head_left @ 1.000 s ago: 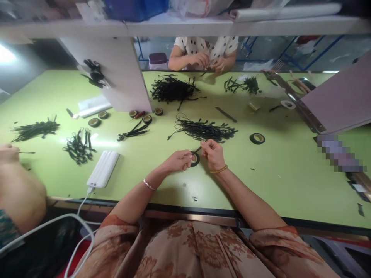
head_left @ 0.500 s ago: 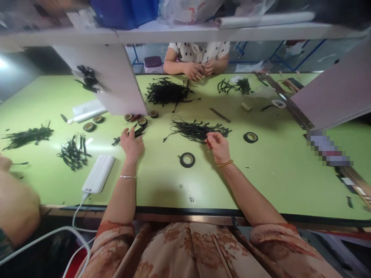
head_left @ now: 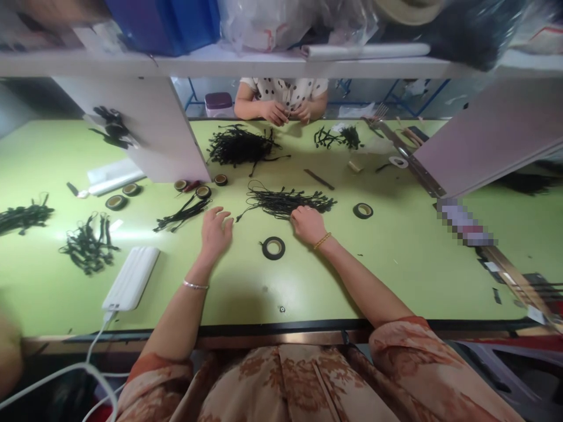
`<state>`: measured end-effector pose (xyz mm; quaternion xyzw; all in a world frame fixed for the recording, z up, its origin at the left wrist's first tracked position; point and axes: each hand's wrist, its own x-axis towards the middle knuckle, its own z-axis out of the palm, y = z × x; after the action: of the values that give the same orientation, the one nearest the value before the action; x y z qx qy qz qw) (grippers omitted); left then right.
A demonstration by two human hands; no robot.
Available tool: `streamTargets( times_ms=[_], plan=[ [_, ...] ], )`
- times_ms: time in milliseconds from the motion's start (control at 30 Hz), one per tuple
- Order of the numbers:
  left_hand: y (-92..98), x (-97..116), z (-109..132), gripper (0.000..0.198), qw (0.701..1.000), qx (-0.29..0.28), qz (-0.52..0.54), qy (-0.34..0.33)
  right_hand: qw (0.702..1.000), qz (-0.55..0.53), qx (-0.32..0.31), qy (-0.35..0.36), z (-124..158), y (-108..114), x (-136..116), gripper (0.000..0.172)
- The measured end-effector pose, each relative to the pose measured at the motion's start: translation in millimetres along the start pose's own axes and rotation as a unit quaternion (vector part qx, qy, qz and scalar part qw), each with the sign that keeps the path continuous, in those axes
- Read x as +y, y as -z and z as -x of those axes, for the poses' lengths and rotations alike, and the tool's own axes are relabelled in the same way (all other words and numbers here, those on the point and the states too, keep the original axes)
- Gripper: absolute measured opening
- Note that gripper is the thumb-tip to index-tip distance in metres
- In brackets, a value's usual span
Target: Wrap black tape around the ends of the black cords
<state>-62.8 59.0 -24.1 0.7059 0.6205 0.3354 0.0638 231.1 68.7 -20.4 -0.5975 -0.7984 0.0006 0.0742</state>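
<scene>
My left hand (head_left: 216, 232) is over the green table with its fingers apart and nothing in it, between a small bunch of black cables (head_left: 183, 213) and the middle pile. My right hand (head_left: 308, 224) rests at the near edge of the middle pile of black cables (head_left: 281, 201), fingers curled together; what they pinch, if anything, is hidden. Between my hands, a little nearer to me, lies a roll of black tape (head_left: 273, 248). Another black tape roll (head_left: 363, 211) is to the right of the pile.
Across the table a person's hands (head_left: 288, 111) work beside a large black cable pile (head_left: 241, 145). A white power bank (head_left: 132, 278) with a cable lies at left. White partitions (head_left: 136, 135) stand under a loaded shelf (head_left: 246, 63).
My left hand has moved right, away from the small cable bunch. My right hand has curled down onto the near edge of the middle pile. The camera view has shifted to the right.
</scene>
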Motion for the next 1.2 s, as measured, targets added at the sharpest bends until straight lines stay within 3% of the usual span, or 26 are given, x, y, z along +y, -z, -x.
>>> streamTargets(
  times_ms=[267, 600, 733, 933, 1033, 1200],
  plan=[
    [0.2, 21, 5, 0.027, 0.998, -0.051, 0.018, -0.018, 0.995, -0.017, -0.021, 0.094, -2, 7, 3, 0.030],
    [-2.4, 25, 9, 0.027, 0.997, -0.061, 0.026, -0.028, 0.996, 0.019, -0.063, 0.068, -21, 9, -16, 0.026],
    [-3.0, 25, 10, 0.026, 0.997, -0.067, 0.028, -0.032, 0.989, 0.062, -0.086, 0.105, -28, 10, -16, 0.022],
    [-0.8, 25, 9, 0.026, 0.997, -0.059, 0.032, -0.034, 1.000, -0.025, -0.017, 0.008, -24, 25, 2, 0.024],
    [-1.0, 27, 9, 0.027, 0.996, -0.067, 0.039, -0.033, 0.997, -0.055, -0.020, 0.055, -21, 25, 4, 0.027],
    [-1.1, 29, 10, 0.027, 0.996, -0.069, 0.044, -0.036, 0.992, 0.038, -0.073, 0.091, -24, 11, -12, 0.024]
  ],
)
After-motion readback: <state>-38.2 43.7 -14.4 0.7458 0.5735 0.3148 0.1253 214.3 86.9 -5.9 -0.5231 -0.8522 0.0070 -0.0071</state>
